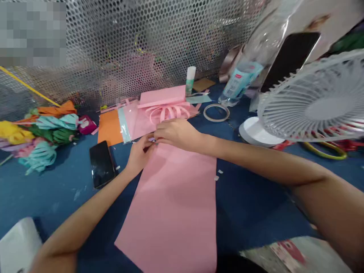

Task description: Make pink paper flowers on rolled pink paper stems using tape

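A long pink paper sheet (182, 204) lies across the blue table, running from the middle toward my body. My left hand (139, 154) is at the sheet's far left corner, its fingers curled closed. From the right, my right hand (178, 133) lies across the sheet's far edge, and its closed fingertips meet those of my left hand. A small pale purple bit shows between the fingertips; what it is I cannot make out. Just behind the hands are looped pink paper strips (178, 110) and a folded pink paper piece (163, 96).
A black phone (102, 163) and orange paper (110, 127) lie left, colourful ribbon bundles (57, 123) farther left. Behind stand a glue stick (190, 79) and a perforated metal panel (119, 49). On the right are a tape roll (216, 113), a water bottle (241, 83) and a white fan (318, 106).
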`<state>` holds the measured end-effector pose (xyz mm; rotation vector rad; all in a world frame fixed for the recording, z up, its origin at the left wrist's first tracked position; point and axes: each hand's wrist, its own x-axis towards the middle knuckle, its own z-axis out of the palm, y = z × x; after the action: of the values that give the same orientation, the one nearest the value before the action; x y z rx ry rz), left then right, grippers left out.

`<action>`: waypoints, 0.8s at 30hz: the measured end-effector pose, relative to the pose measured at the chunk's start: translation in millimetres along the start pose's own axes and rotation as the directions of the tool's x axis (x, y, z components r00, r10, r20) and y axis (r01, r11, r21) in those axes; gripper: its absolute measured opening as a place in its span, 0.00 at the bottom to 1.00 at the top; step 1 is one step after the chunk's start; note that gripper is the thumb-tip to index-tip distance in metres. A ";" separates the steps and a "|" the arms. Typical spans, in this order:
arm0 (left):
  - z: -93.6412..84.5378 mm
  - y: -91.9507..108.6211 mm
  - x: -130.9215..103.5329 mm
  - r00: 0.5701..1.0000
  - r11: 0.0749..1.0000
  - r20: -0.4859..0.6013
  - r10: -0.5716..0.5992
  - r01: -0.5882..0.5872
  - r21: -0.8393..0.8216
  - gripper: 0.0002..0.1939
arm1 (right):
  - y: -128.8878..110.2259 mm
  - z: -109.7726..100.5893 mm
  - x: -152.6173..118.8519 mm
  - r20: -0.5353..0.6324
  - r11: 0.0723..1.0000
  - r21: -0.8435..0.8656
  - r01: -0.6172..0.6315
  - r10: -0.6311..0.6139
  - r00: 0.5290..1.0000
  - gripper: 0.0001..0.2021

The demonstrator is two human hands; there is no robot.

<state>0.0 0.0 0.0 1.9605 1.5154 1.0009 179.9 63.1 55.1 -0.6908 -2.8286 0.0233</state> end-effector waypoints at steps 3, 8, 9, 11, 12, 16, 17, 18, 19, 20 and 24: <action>0.1 3.7 -1.1 1.000 1.000 0.004 0.002 -0.002 0.025 0.12 | 3.0 2.9 -0.4 -0.006 1.000 0.000 0.007 -0.007 1.000 0.10; 0.3 7.0 -2.4 1.000 0.998 -0.007 0.029 -0.029 0.055 0.11 | 5.5 5.2 -1.1 -0.024 1.000 0.021 0.006 -0.006 1.000 0.09; 0.4 7.5 -2.6 0.999 0.998 -0.008 0.034 -0.034 0.059 0.11 | 5.9 5.5 -1.2 -0.025 1.000 0.026 0.004 -0.003 1.000 0.09; 0.5 8.6 -3.0 0.999 0.997 -0.008 0.039 -0.038 0.067 0.11 | 7.0 6.3 -1.3 -0.034 0.999 0.038 0.003 -0.002 0.999 0.09; 0.5 9.1 -3.2 0.999 0.997 -0.010 0.039 -0.038 0.071 0.11 | 7.7 6.9 -1.4 -0.042 0.999 0.045 0.007 -0.005 0.999 0.10; 0.7 10.0 -3.6 0.999 0.996 -0.017 0.038 -0.037 0.083 0.12 | 9.8 9.8 -1.7 -0.079 0.998 0.065 0.026 -0.020 0.997 0.10; 0.8 9.9 -3.7 0.999 0.996 -0.017 0.039 -0.037 0.085 0.12 | 9.8 10.2 -1.8 -0.084 0.998 0.066 0.024 -0.019 0.996 0.10; 0.9 9.7 -3.8 0.999 0.996 -0.017 0.039 -0.037 0.086 0.13 | 9.7 10.3 -1.9 -0.086 0.998 0.066 0.021 -0.015 0.996 0.10; 0.9 9.5 -4.0 0.999 0.996 -0.015 0.039 -0.038 0.087 0.13 | 9.3 10.2 -2.0 -0.087 0.998 0.066 0.016 -0.010 0.996 0.09; 1.0 9.3 -4.2 0.999 0.996 -0.014 0.040 -0.038 0.086 0.13 | 8.8 9.9 -2.1 -0.085 0.998 0.067 0.010 -0.004 0.996 0.09; 1.0 9.7 -4.7 0.998 0.995 -0.008 0.055 -0.055 0.081 0.15 | 6.6 7.8 -2.5 -0.080 0.996 0.084 -0.006 0.013 0.997 0.08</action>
<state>6.2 -7.2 5.2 2.0661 1.5370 0.9878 183.2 68.1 46.6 -0.6710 -2.7306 0.1120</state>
